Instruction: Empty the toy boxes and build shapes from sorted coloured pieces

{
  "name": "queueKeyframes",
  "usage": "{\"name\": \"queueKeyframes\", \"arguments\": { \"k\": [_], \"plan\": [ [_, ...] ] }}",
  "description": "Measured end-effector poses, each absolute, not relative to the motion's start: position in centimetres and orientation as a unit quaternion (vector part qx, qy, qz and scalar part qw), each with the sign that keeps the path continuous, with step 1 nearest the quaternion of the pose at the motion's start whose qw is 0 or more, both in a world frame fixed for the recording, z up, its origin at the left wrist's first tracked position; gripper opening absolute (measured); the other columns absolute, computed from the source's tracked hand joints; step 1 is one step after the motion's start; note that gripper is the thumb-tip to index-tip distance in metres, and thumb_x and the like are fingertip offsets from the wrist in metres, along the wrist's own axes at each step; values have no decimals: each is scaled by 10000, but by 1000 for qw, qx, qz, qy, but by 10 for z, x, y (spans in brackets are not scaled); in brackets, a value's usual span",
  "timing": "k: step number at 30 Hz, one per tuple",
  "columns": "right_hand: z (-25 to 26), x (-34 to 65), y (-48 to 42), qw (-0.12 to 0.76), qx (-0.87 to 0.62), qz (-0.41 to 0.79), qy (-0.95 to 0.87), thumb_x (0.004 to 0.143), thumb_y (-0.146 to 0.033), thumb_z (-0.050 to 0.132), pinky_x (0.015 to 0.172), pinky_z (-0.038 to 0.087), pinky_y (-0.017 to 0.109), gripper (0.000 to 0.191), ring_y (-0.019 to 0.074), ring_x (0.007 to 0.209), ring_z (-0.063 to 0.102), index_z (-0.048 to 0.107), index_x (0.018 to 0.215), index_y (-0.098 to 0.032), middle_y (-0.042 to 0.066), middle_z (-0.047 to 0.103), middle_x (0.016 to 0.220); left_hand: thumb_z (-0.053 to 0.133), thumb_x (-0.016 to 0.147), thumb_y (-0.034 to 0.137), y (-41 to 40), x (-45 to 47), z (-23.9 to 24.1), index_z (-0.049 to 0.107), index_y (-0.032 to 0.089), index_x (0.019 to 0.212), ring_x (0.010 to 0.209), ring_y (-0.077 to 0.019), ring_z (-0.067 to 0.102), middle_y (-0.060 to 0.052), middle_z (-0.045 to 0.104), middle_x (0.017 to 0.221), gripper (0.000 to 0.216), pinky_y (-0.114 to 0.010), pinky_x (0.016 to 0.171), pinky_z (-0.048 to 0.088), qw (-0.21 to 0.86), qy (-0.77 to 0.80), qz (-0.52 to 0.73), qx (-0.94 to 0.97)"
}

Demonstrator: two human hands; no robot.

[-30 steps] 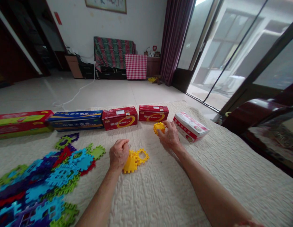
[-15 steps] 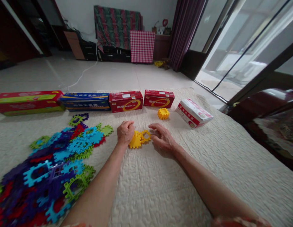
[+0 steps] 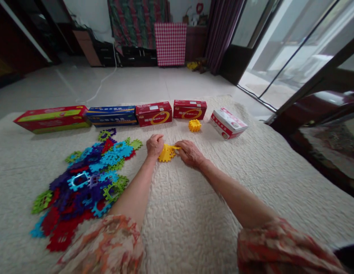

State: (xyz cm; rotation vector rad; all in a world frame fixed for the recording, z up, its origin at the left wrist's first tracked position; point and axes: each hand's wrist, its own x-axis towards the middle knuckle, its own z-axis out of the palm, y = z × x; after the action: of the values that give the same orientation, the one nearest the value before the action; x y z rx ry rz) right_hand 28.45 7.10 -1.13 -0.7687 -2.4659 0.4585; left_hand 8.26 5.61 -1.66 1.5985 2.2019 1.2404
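Joined yellow toothed building pieces point(image 3: 166, 153) stand on the quilted cover between my hands. My left hand point(image 3: 155, 145) is closed on their left side, its fingertips partly hidden. From the right, my right hand point(image 3: 191, 153) pinches the edge of a flat yellow building piece point(image 3: 175, 147), which lies almost level against the others. Behind my right hand sits a finished-looking yellow block point(image 3: 195, 125) of similar toothed plates. A heap of loose building pieces point(image 3: 93, 180) in blue, purple, green and red spreads to the left of my left arm.
A row of boxes lines the far side: a red and green box point(image 3: 54, 118), a blue box point(image 3: 112, 116) and two red boxes point(image 3: 154, 114). A white and red box point(image 3: 228, 123) stands at an angle on the right. All rest on the cream quilted cover point(image 3: 182, 220).
My right hand has moved in and closed on the flat yellow piece, which has turned from facing me to nearly level. My left hand stays at the joined pieces. The view has shifted.
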Motion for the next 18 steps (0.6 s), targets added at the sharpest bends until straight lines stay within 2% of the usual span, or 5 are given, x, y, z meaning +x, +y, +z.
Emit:
{"name": "queueKeyframes", "arguments": {
  "k": [7, 10, 13, 18],
  "plan": [
    [-19, 285, 72, 318, -392, 191, -842, 961, -262, 372, 954, 455, 421, 381, 239, 1043, 592, 447, 1320, -157, 137, 642, 1111, 450, 781, 149, 57, 82, -17, 755, 138, 919, 961, -192, 692, -97, 744, 994, 335, -289, 917, 516, 77, 724, 427, 536],
    [-19, 283, 74, 350, -426, 164, -818, 926, -265, 429, 966, 451, 436, 409, 257, 1067, 567, 435, 1317, -144, 153, 605, 1131, 453, 777, 145, 58, 81, -19, 755, 149, 904, 949, -192, 696, -91, 746, 982, 328, -295, 908, 525, 78, 720, 438, 533],
    [-17, 283, 73, 390, -443, 134, -796, 864, -275, 526, 1011, 427, 445, 493, 274, 1159, 506, 413, 1326, -147, 168, 533, 1237, 456, 776, 152, 59, 81, -21, 752, 164, 893, 930, -193, 698, -74, 750, 962, 319, -309, 896, 533, 76, 713, 449, 533],
    [-15, 285, 63, 339, -476, 106, -804, 778, -347, 640, 973, 439, 479, 625, 300, 1081, 517, 427, 1325, -132, 164, 539, 1187, 465, 766, 170, 61, 79, -27, 757, 154, 870, 905, -208, 701, -83, 751, 930, 310, -320, 867, 541, 68, 703, 465, 534]
  ]
}}
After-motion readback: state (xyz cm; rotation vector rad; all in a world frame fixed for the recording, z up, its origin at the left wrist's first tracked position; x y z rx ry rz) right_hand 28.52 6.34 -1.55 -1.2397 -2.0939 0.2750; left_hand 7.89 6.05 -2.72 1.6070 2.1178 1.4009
